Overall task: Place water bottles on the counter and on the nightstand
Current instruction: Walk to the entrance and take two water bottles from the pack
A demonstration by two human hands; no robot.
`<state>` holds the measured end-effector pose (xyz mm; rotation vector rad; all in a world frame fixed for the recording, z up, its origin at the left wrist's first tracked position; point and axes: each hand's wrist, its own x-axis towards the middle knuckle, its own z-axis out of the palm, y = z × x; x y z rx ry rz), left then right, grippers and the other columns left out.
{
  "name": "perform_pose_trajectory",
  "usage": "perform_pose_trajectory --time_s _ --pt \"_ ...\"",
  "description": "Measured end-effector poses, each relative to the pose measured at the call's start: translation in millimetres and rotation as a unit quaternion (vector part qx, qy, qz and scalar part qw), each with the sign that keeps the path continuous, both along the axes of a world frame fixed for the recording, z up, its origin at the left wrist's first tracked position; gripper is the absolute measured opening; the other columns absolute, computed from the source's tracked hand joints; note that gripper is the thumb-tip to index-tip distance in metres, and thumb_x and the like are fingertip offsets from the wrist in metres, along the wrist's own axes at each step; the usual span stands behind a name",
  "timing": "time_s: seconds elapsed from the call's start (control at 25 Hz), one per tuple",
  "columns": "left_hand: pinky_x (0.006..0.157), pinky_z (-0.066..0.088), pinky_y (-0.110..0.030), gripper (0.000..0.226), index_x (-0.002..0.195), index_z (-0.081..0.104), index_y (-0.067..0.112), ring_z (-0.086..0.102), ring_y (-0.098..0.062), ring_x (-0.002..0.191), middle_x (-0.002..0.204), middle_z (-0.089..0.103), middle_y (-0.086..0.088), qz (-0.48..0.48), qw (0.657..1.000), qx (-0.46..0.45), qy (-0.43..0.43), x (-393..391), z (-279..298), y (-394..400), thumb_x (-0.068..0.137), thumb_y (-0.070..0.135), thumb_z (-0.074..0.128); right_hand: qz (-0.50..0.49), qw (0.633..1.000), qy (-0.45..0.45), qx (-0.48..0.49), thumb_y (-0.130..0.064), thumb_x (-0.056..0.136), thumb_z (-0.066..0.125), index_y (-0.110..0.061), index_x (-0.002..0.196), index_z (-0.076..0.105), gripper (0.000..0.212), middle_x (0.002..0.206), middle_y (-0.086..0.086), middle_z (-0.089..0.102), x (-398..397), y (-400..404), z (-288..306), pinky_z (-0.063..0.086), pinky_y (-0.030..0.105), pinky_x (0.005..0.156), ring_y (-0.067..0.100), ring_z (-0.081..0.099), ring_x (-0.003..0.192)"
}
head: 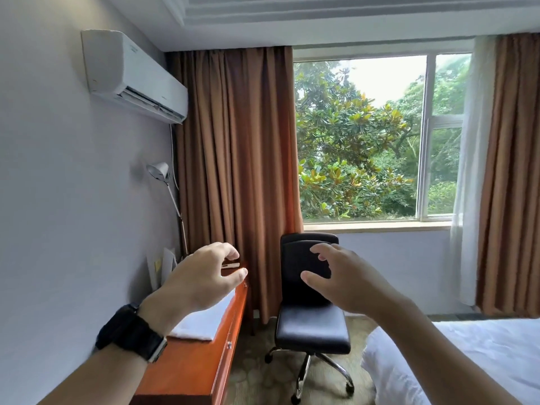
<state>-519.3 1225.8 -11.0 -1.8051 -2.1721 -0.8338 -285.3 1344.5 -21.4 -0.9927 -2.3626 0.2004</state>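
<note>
Both hands are hovering mid-air, no bottle in either. Left hand (204,276), black watch (133,331) on the wrist, is floating above the far end of the worktop (187,366), its grip half open, thumb and fingers curled w/ a gap between them, holding nothing. Right hand (347,279) is sitting in front of the black office chair (309,287), its grip also half open in a loose C shape, empty. Water bottles: 0 in view, so I can't say where they are. No nightstand showing either.

Risks from here, as I'm judging it: the worktop is narrow, so a bottle set near its front edge could tip off to the floor. A white folded cloth (204,320) is lying along the worktop's wall-side edge; a bottle placed on it might be wobbling on the soft layer. A small flat item (230,265) is resting at the far end, right under the left fingers, and could get knocked by a careless reach. The chair, on wheels, could be rolling if bumped.

Surface: glossy orange-brown wood, drawer knobs on the front, running along the left wall. Room: hotel-type, grey walls, AC unit (131,74) up high, lamp (163,182) at the far corner, brown curtains (239,171), big window (380,138) w/ trees outside, bed (473,355) w/ white linen on the right, patterned carpet.
</note>
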Motion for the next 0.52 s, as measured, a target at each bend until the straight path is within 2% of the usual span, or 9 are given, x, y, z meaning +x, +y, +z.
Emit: perform_pose_trajectory --time_s 0.28,0.4,0.52 --pt "0.093 0.048 -0.032 0.038 0.116 0.062 0.025 0.061 -0.007 0.109 0.12 0.064 0.012 -0.015 1.0 0.012 0.004 -64.2 13.7 167.8 0.086 0.048 0.062 -0.023 1.0 -0.017 -0.005 -0.056 0.089 0.054 -0.024 0.146 0.04 0.067 0.142 -0.001 0.053 -54.3 154.0 16.9 0.045 0.036 0.1 0.019 0.051 0.126" --pt "0.094 0.048 -0.034 0.038 0.115 0.063 0.025 0.061 -0.01 0.111 0.118 0.066 0.011 -0.066 0.998 0.016 0.017 -66.8 11.3 244.9 0.085 0.05 0.061 -0.065 0.998 -0.018 -0.002 -0.056 0.089 0.055 -0.026 0.145 0.041 0.065 0.141 -0.003 0.054 -47.0 198.0 19.4 0.047 0.036 0.097 0.019 0.054 0.122" --pt "0.094 0.048 -0.034 0.039 0.115 0.063 0.028 0.061 -0.012 0.112 0.12 0.067 0.011 -0.157 0.987 0.011 0.021 -39.5 7.3 328.0 0.085 0.053 0.06 -0.158 0.987 -0.017 0.011 -0.058 0.087 0.055 -0.027 0.144 0.043 0.066 0.14 -0.002 0.056 -12.8 229.3 16.6 0.046 0.037 0.099 0.019 0.056 0.121"
